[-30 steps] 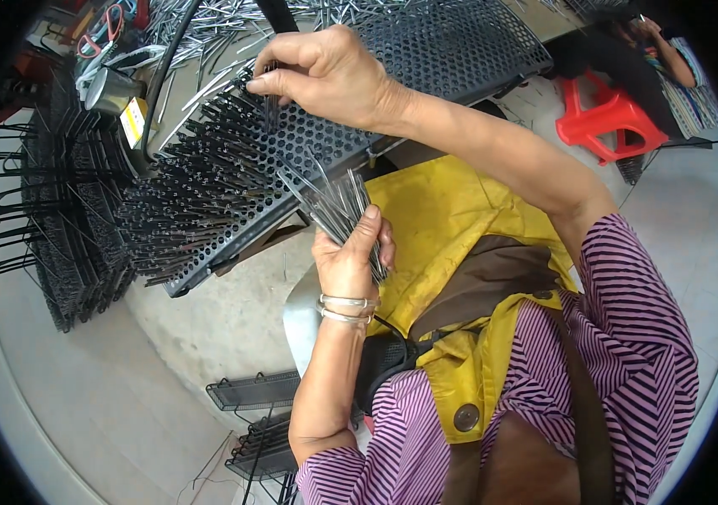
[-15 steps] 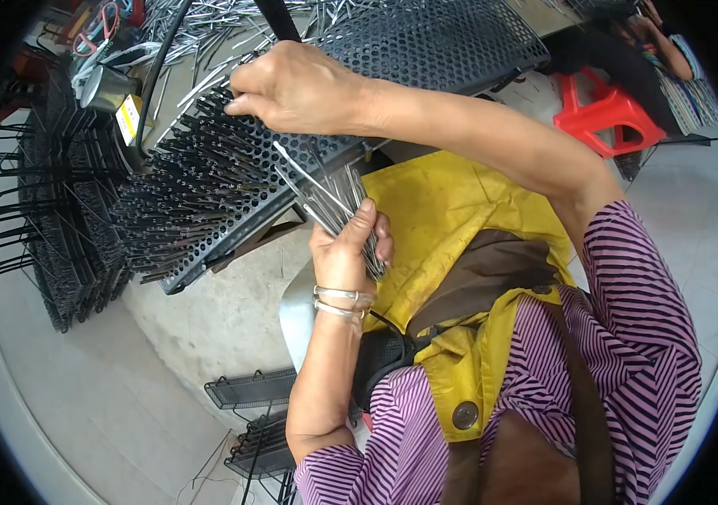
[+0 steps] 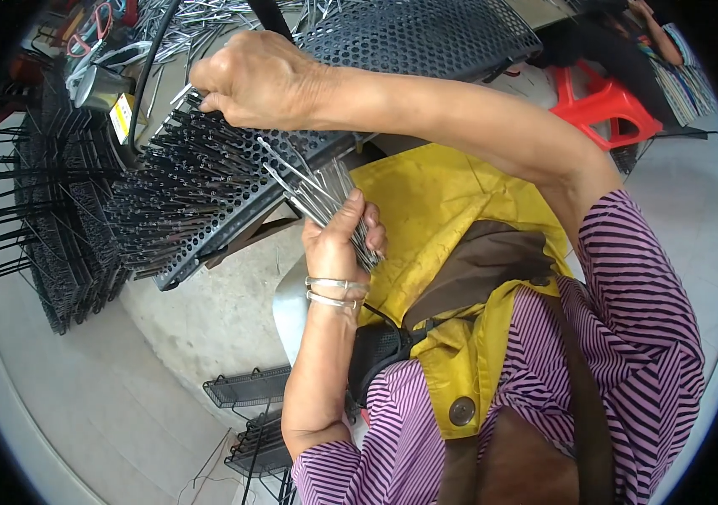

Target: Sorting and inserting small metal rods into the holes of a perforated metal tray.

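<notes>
My left hand (image 3: 344, 234) is closed around a bundle of thin silver metal rods (image 3: 317, 195), which fan out toward the upper left. Two bracelets circle that wrist. Reaching across from the right, my right hand (image 3: 259, 80) has its fingers pinched together at the far edge of a dense mass of thin dark rods (image 3: 190, 181). Whatever those fingers hold is hidden by the hand. The dark rods stand tilted in a black perforated metal panel (image 3: 426, 38), whose bare part stretches to the right beyond my right hand.
Loose silver rods (image 3: 207, 29) cover the worktop behind. A metal can (image 3: 100, 88) and a yellow-white box (image 3: 123, 118) stand at the left. Black wire racks (image 3: 56, 210) are stacked at far left. A red stool (image 3: 598, 109) and another person (image 3: 670, 42) are at upper right.
My right hand has moved left along the far edge of the dark rods, fingers still pinched. The left hand keeps the silver bundle and has shifted only slightly.
</notes>
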`<state>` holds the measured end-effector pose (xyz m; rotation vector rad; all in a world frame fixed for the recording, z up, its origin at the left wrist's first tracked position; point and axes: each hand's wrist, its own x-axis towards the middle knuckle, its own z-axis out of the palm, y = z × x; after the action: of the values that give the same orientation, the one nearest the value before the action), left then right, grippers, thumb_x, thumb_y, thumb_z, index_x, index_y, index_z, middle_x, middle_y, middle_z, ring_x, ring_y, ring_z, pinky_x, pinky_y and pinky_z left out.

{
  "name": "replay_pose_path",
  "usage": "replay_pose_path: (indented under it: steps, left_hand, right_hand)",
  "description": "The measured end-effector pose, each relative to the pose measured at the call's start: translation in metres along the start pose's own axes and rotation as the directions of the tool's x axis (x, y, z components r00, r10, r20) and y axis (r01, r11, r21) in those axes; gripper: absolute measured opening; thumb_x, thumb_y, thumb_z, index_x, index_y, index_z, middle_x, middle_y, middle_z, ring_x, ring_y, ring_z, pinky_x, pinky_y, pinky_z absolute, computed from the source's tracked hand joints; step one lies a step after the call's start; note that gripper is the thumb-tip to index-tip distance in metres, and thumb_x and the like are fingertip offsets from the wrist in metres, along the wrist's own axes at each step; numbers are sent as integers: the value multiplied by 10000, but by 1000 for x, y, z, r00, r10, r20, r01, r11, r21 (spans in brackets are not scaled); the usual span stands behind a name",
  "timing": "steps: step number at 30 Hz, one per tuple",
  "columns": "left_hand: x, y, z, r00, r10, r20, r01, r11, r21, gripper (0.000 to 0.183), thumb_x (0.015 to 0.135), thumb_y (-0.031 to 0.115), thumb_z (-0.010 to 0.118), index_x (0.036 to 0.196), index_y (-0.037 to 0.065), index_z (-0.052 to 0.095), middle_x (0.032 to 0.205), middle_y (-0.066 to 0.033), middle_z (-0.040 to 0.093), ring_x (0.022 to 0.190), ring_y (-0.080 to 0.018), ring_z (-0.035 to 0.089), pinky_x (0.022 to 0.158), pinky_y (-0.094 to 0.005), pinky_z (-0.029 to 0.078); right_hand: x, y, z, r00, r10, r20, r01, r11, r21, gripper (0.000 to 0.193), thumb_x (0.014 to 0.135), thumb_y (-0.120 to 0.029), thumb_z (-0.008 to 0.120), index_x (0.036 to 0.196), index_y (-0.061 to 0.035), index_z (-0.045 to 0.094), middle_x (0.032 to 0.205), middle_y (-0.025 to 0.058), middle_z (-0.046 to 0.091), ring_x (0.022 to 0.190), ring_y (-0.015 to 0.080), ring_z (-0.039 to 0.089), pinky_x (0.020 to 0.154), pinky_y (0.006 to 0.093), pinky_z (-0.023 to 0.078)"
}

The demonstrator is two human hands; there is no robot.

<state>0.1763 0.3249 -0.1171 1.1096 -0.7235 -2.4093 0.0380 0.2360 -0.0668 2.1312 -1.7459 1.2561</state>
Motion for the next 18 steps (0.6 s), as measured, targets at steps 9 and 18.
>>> replay_pose_path:
  steps: [9,18]
  left_hand:
    - [0,1,-1,1000,6,6,-6,1000,-3,147,786,105,592,840,63,463,592,-70,502,407,-148,447,351,-263,349]
    - [1,1,1,1000,1,-3,-1,1000,10,124,789,98,582,820,70,466,589,-69,501,403,-143,439,353,-259,345]
  right_hand:
    - [2,-5,4,995,-68,73,77,989,-123,205,668,-111,668,574,-26,508,510,122,516,547,256,586,508,350,470]
    - [6,-7,2,946,-164,280,241,934,-265,61,647,-81,642,649,-49,591,641,110,571,644,249,606,551,343,503]
